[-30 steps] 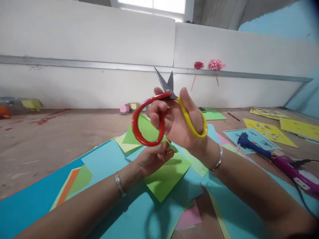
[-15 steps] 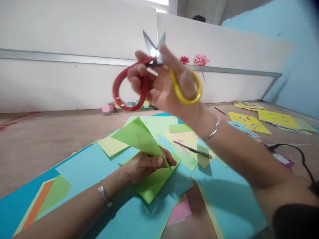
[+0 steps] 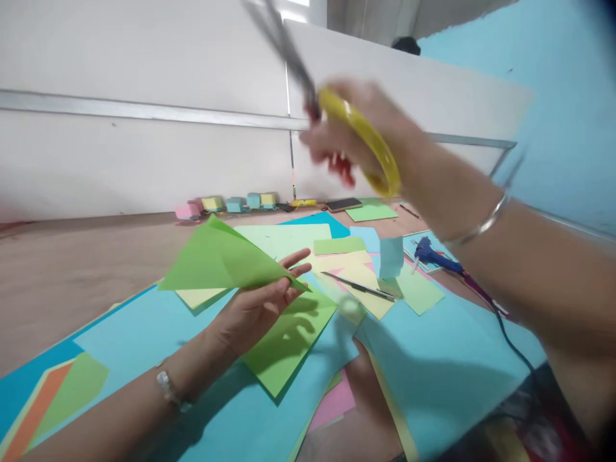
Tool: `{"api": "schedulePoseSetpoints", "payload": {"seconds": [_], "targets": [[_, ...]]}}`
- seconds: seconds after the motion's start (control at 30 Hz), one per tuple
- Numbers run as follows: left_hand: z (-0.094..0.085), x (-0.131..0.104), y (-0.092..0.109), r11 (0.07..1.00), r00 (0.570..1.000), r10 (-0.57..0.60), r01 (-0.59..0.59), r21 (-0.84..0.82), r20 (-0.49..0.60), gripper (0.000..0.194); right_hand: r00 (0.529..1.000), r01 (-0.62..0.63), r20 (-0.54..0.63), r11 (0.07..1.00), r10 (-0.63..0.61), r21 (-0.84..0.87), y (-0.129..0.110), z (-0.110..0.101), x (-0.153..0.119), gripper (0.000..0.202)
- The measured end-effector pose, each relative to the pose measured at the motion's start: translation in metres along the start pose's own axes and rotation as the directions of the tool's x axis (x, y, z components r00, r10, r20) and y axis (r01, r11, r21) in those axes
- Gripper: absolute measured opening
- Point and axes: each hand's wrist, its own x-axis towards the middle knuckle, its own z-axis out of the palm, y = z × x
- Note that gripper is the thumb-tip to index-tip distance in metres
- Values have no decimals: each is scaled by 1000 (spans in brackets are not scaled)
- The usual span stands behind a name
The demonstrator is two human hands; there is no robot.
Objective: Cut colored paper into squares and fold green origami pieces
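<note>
A folded green paper (image 3: 216, 256) is pinched between the thumb and fingers of my left hand (image 3: 262, 308), two of its fingers stretched out to the right. Beneath that hand lies another green sheet (image 3: 283, 350) on light blue paper (image 3: 216, 417). Higher up, my right hand (image 3: 356, 131) grips scissors (image 3: 359, 125) with one yellow and one red handle. The blades point to the upper left and are blurred by motion. A pen (image 3: 359, 286) rests on pale yellow paper right of my left hand.
Small folded paper boxes (image 3: 235, 204) and a phone (image 3: 343, 205) line the far side below a white panel (image 3: 144, 154). A blue glue gun (image 3: 436, 255) with a black cord lies at the right. Orange paper (image 3: 41, 410) is at lower left.
My right hand has turned over with the scissors, and the blades now point up and left. My left hand and the folded green paper have shifted left. The glue gun has come into view.
</note>
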Motion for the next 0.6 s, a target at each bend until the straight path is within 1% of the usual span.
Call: {"api": "schedulePoseSetpoints", "payload": {"seconds": [0.03,0.07,0.1,0.13,0.17,0.2,0.23,0.3,0.33,0.37,0.43,0.5,0.57,0.6], "targets": [[0,1,0,1000,1000,8,-8,-8,-14,15,998,-31,-53,989,24,-143,20,6,-13,14],[-1,2,-1,1000,1000,10,-10,-24,-14,14,995,-104,-10,973,104,-206,39,12,-25,12],[-3,3,-3,999,1000,7,-7,-44,-3,13,981,-185,21,970,191,-156,58,16,-37,12],[-4,4,-4,998,1000,2,-1,-66,14,11,961,-264,70,964,266,-39,75,20,-47,11],[-6,4,-5,996,999,-10,13,-85,38,12,933,-339,139,940,332,33,89,23,-55,9],[-7,4,-5,995,998,-32,38,-97,63,13,909,-389,189,918,371,70,100,27,-61,7],[-7,4,-5,993,995,-58,67,-101,84,14,898,-401,231,912,373,86,109,30,-66,14],[-7,2,-2,990,989,-97,108,-95,110,15,881,-410,294,909,372,76,119,36,-72,40],[-7,1,-1,990,988,-100,111,-92,119,15,874,-416,303,908,381,58,122,39,-74,49],[-6,0,0,990,988,-94,105,-90,124,14,865,-433,299,901,403,37,124,41,-75,54],[-5,-2,1,993,992,-63,73,-96,112,16,845,-481,268,877,462,4,126,44,-74,56],[-3,-2,0,990,996,-64,71,-124,59,19,827,-520,257,854,500,11,129,44,-73,56],[-2,-1,0,980,993,-109,98,-173,-54,18,823,-521,300,851,482,61,133,40,-74,57],[0,0,0,973,981,-140,112,-201,-133,15,826,-511,330,855,458,92,134,36,-76,58]]}}
